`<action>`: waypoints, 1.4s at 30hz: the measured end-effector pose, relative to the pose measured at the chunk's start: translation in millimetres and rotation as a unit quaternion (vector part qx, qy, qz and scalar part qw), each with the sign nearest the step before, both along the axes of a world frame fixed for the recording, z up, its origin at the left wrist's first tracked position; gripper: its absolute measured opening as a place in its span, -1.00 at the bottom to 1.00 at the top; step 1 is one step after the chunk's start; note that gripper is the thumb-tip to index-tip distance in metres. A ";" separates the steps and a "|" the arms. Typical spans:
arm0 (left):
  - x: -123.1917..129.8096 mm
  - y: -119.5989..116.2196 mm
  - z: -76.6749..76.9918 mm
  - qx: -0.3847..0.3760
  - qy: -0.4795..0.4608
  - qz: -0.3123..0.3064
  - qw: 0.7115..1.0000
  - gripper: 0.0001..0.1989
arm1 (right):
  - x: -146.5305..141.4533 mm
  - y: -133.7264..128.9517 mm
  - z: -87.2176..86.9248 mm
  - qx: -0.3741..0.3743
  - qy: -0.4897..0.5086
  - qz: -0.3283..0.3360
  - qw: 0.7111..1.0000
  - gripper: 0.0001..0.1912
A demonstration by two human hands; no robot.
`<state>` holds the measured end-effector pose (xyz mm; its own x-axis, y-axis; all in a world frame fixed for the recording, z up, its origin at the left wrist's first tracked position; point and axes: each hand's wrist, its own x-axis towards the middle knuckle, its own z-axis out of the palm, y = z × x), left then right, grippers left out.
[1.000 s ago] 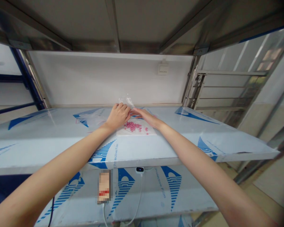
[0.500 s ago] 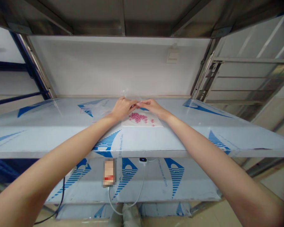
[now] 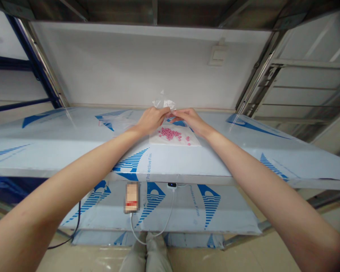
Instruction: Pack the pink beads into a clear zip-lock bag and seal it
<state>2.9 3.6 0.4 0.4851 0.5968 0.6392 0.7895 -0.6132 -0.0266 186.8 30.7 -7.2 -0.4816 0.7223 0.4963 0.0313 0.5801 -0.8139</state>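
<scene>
The left hand point(image 3: 152, 121) and right hand point(image 3: 189, 118) pinch a clear plastic bag point(image 3: 163, 103) between narrowly closed fingers (tips nearly meeting), with pink tablets point(image 3: 169, 133) at six o'clock.

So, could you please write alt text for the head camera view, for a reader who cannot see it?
The left hand and right hand pinch a clear bag above pink tablets on a white sheet, on a shelf covered in blue-printed film.

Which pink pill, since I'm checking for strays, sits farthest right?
The lowest stray pill on the white sheet, apart from the main pile and just below the other strays.
</scene>
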 end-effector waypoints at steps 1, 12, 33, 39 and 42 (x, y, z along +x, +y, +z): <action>0.4 -0.2 -0.3 -0.002 0.003 0.004 1.000 -0.70 | -0.3 -0.3 0.5 0.002 -0.004 -0.007 1.000 -0.66; 5.6 -2.2 -2.6 0.046 0.015 0.066 0.997 -0.71 | -9.9 -6.6 2.3 0.092 -0.051 -0.084 0.991 -0.74; 5.0 -11.0 -0.6 0.113 0.068 0.097 0.987 -0.67 | -8.3 -5.6 -1.5 0.194 -0.071 -0.201 0.958 -0.80; 3.2 -10.7 -1.2 0.153 0.082 0.048 0.984 -0.69 | -8.9 -11.1 1.1 0.229 -0.136 -0.200 0.943 -0.84; 0.6 -10.7 0.6 0.181 0.109 0.005 0.977 -0.69 | -7.7 -7.4 -0.5 0.204 -0.125 -0.187 0.953 -0.82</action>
